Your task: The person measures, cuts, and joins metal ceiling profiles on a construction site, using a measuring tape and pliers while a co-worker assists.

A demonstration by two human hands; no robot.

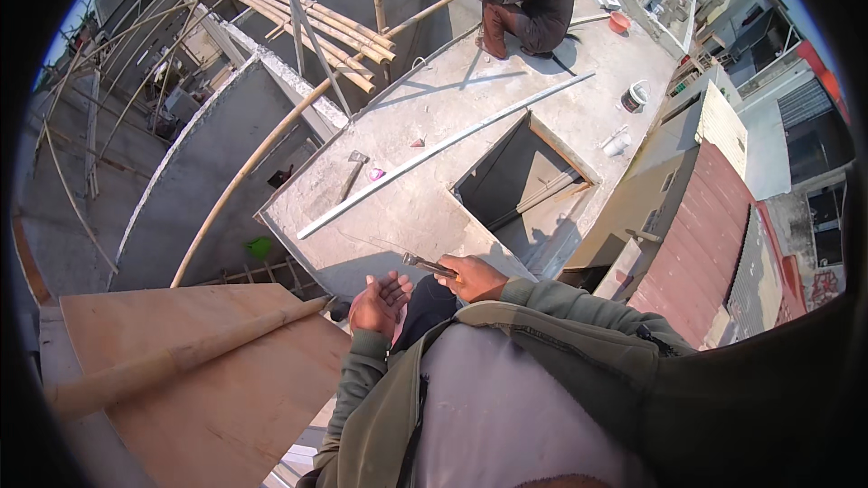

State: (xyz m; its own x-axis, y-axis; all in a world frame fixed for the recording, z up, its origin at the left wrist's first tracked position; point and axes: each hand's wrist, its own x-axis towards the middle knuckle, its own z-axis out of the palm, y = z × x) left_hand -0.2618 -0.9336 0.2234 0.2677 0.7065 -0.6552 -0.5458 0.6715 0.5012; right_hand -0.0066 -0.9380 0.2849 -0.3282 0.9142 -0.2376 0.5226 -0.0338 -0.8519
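Note:
My right hand (477, 278) is closed around the handles of a pair of metal pincers (429, 265), their head pointing left. Just left of them, my left hand (381, 303) is held palm up with its fingers spread and slightly curled; I see nothing lying in it. Beyond both hands, a long pale metal bar (443, 154) lies diagonally across the concrete slab (407, 189). On the slab's left part rests a hatchet-like tool (353, 173), beside a small pink item (376, 174).
A square opening (524, 180) cuts through the slab at my right front. A crouching co-worker (533, 9) holds a long strip farther off. Buckets (635, 97) stand near the right edge. Bamboo poles (307, 22) lie at the left, and plywood (208, 370) under a thick pole (190, 352).

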